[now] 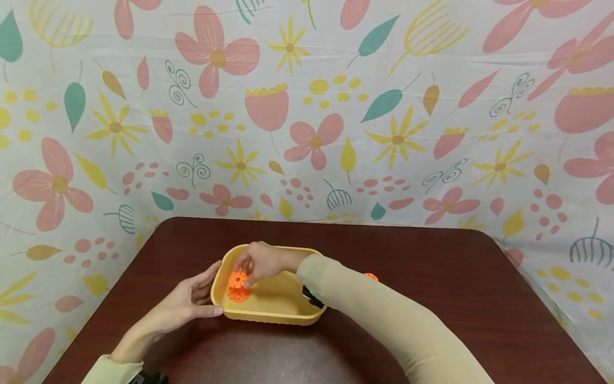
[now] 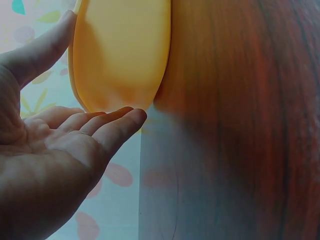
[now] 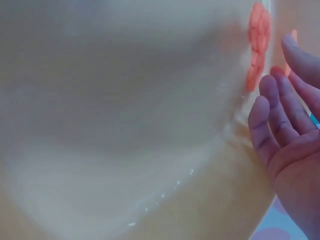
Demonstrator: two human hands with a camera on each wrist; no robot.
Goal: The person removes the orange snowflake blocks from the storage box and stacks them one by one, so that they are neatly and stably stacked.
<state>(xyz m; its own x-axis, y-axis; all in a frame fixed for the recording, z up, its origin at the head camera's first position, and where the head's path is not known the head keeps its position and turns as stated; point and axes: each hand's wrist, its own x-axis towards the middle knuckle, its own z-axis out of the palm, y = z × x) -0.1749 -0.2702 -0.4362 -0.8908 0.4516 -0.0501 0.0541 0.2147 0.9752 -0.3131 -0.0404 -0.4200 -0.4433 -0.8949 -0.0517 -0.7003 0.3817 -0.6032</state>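
Observation:
A yellow tray with rounded corners stands on the table. My left hand is at its left end, fingers extended along the end wall and thumb at the near corner. In the left wrist view, the straight fingers of that hand lie against the tray's end. My right hand reaches into the tray and pinches an orange notched plastic disc between thumb and fingers, seen edge-on in the right wrist view. Just below it, several more orange discs lie at the tray's left end.
Past the right forearm, another orange disc shows partly on the dark wooden table. A floral cloth hangs behind the table's far edge. The right sleeve crosses over the tray's right end.

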